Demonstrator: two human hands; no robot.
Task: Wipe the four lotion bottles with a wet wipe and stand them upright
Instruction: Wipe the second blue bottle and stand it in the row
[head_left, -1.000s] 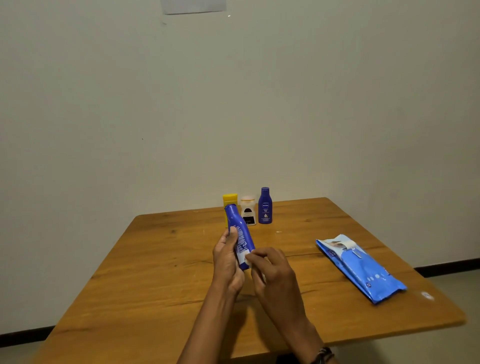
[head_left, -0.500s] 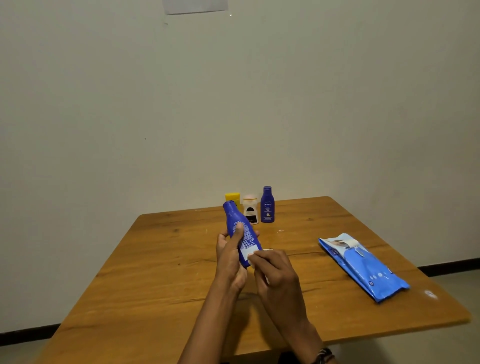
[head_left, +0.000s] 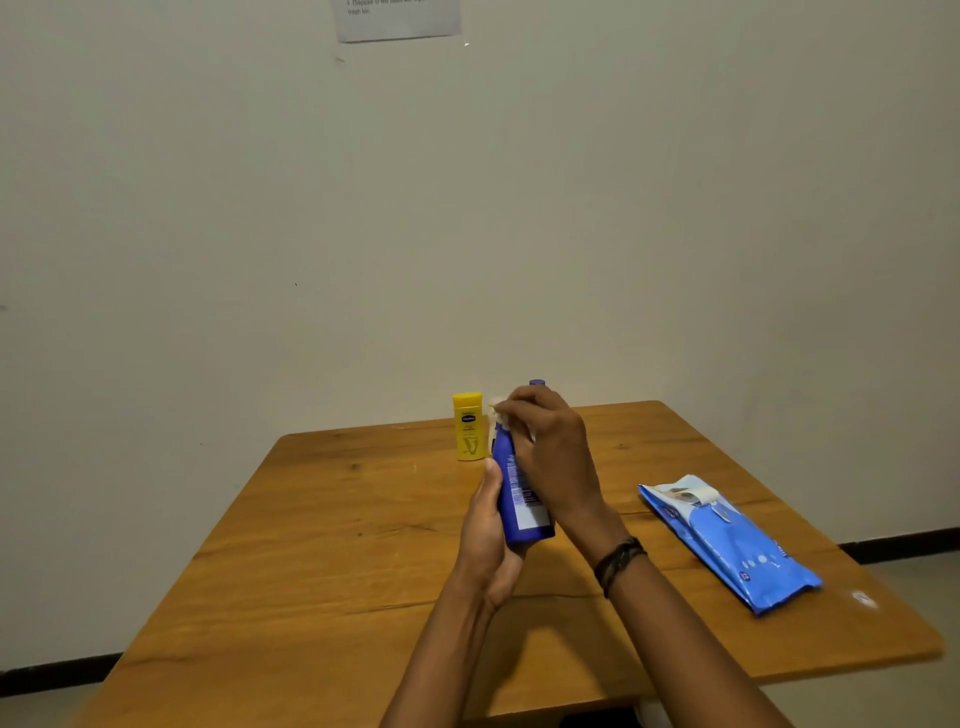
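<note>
My left hand (head_left: 488, 540) grips a blue lotion bottle (head_left: 517, 493) by its lower body, holding it above the table, top tilted slightly left. My right hand (head_left: 550, 447) closes over the bottle's top, pinching a small white wet wipe (head_left: 497, 413) against the cap. A yellow lotion bottle (head_left: 468, 427) stands upright at the table's far edge. Behind my right hand only the cap of a dark blue bottle (head_left: 537, 383) shows. The small white bottle is hidden behind my hand.
A blue pack of wet wipes (head_left: 727, 540) lies flat on the right side of the wooden table (head_left: 311, 545). The wall stands right behind the table's far edge, with a paper sheet (head_left: 397, 18) stuck high on it.
My right hand has slid with the wipe from the bottle's lower label up to its cap. The bottle has risen and turned a little more upright in my left hand.
</note>
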